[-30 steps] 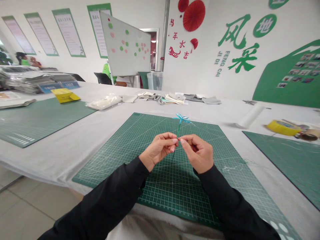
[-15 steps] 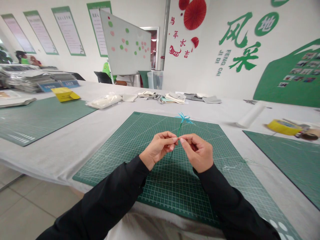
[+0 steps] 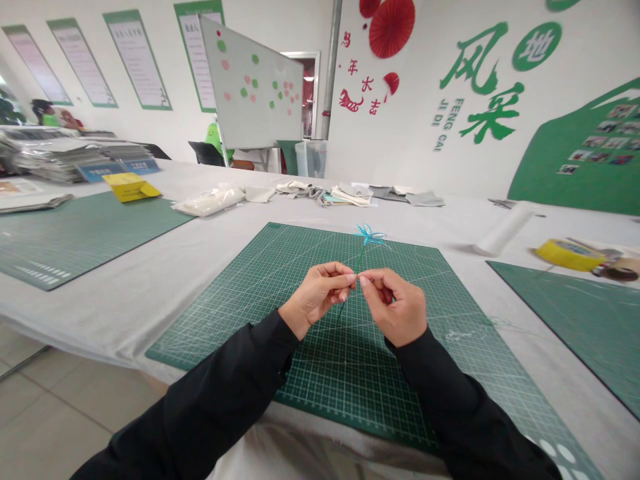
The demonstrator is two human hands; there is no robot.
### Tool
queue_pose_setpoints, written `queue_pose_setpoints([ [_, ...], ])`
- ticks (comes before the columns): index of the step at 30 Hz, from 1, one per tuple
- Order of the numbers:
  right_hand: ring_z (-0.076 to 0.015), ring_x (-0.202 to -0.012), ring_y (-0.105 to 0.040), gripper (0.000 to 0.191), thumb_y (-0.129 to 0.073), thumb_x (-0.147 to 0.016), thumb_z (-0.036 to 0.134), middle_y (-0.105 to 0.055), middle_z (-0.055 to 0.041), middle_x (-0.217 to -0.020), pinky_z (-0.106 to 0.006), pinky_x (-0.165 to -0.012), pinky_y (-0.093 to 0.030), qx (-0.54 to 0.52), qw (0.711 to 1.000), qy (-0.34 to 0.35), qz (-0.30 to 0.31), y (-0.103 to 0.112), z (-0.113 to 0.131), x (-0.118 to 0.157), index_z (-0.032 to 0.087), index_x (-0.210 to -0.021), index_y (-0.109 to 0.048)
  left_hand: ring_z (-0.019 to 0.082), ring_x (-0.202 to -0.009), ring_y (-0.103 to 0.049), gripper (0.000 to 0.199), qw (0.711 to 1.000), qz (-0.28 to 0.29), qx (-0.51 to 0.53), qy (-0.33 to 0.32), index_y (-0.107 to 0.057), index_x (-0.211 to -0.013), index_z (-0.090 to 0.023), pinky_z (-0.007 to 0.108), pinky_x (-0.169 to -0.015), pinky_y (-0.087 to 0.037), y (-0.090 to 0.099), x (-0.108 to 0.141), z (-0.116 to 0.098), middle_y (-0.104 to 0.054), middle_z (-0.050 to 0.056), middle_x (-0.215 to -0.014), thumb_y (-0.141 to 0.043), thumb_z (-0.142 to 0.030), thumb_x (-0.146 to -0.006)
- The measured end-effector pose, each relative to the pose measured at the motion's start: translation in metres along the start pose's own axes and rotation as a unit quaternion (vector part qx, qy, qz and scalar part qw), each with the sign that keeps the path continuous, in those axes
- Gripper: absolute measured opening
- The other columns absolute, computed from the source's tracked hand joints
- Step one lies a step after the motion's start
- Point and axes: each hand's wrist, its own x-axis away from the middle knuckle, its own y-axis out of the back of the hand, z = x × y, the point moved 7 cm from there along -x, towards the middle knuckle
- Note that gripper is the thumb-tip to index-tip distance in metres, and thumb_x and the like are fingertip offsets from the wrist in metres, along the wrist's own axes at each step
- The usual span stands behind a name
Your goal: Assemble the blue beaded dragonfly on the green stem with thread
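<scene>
A blue artificial flower (image 3: 370, 235) with thin, narrow petals stands up on a slim green stem (image 3: 361, 259). My left hand (image 3: 320, 293) pinches that stem between thumb and fingertips, below the bloom. Right against it, my right hand (image 3: 395, 301) is closed too, thumb and forefinger pressed together at the same spot on the stem. The stem's lower end pokes out beneath my left fingers, slanting down. Both hands are above a green cutting mat (image 3: 300, 360) with a white grid. What lies between the fingertips is too small to make out.
More cutting mats lie left (image 3: 95, 233) and right (image 3: 575, 313). A yellow tape roll (image 3: 570, 255) and a white roll (image 3: 504, 229) are at right. Cloth pieces (image 3: 350, 195) and a plastic-wrapped bundle (image 3: 213, 200) lie beyond, with stacked papers (image 3: 60, 157) at far left.
The flower has turned slightly on its stem, so its petals show at a different angle. Both hands keep nearly the same place and grip.
</scene>
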Motion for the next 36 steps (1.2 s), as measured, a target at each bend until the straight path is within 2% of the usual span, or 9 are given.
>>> queue_pose_setpoints([
  [36, -0.0075, -0.044, -0.038, 0.012, -0.054, -0.081, 0.02, -0.047, 0.0041, -0.052, -0.022, -0.044, -0.032, 0.012, 1.0, -0.01, 0.0, 0.0013, 0.0002, 0.0021, 0.017, -0.075, -0.065, 0.002, -0.04, -0.047, 0.024, 1.0, 0.003, -0.014, 0.008, -0.059, -0.071, -0.01, 0.013, -0.035, -0.027, 0.0023, -0.0025, 0.0023, -0.06, -0.002, -0.056, -0.078, -0.019, -0.059],
])
